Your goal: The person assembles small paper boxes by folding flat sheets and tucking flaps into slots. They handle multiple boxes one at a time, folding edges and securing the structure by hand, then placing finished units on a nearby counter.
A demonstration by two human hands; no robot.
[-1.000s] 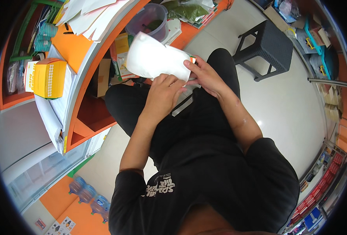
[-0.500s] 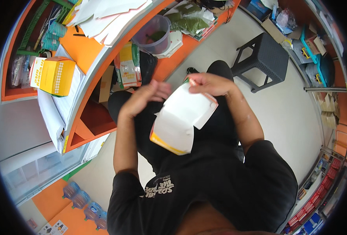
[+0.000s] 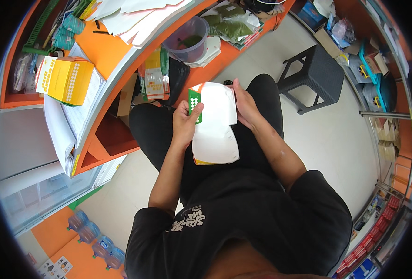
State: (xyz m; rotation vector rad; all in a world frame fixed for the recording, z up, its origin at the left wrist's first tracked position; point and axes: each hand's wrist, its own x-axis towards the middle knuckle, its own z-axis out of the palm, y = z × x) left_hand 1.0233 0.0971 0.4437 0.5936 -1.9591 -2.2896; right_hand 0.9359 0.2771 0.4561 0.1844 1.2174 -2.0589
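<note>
Above my lap I have a paper food box (image 3: pixel 214 139), its lid opened out so the white inside shows. Its outer sides are green, orange and yellow. My left hand (image 3: pixel 185 124) grips the left wall, thumb over the green checked side. At the right edge, my right hand (image 3: pixel 247 108) holds the lid part, with some fingers hidden by the box. Two folded boxes of the same kind, a yellow box (image 3: pixel 79 81) among them, rest on papers on the counter to the left.
An orange counter (image 3: pixel 99 49) curves along the left, with loose papers (image 3: pixel 136 16) on top. Beneath, a shelf holds a clear bucket (image 3: pixel 187 44) and flat box packs (image 3: pixel 154 76). A black stool (image 3: pixel 315 74) stands at the right. Water jugs (image 3: pixel 89 231) line the lower left.
The box has turned more upright. My left hand, free before, has closed on its left wall. My right hand has moved from the top corner down to the right edge.
</note>
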